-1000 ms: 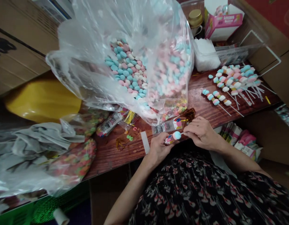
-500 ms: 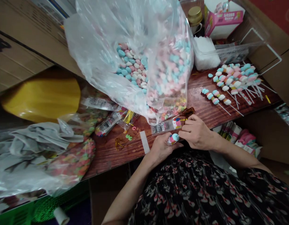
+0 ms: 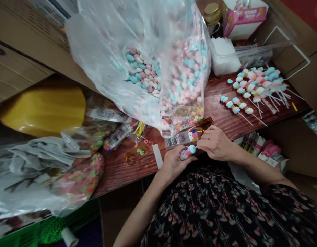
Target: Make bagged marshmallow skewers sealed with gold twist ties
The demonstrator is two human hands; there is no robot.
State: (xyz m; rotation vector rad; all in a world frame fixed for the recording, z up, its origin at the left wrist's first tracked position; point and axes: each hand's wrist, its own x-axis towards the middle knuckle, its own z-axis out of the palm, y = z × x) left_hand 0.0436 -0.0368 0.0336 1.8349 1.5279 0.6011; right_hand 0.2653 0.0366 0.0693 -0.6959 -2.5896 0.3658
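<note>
My left hand [image 3: 172,162] is closed around a candy skewer [image 3: 188,152], its blue end showing beyond the thumb and fingers. What looks like a printed clear sleeve covers part of the candy. My right hand [image 3: 217,144] pinches the short white stick at the skewer's blue end. Just beyond the hands lie flat printed clear bags [image 3: 177,139], with a bundle of brown-gold ties [image 3: 206,123] beside my right fingers. A large clear plastic bag [image 3: 104,65] of pink, blue and white candies stands behind them.
Several candy skewers [image 3: 257,84] lie at the table's right. Behind them are a clear plastic bin [image 3: 253,56] and a stack of white sheets [image 3: 224,56]. On the left are a yellow bowl-like object [image 3: 42,109], grey cloth [image 3: 42,154] and a bag of colourful candy rings [image 3: 83,178].
My left hand has shifted slightly left, and more of the skewer's candy shows. The right hand keeps its pinch at the stick. The view has moved slightly.
</note>
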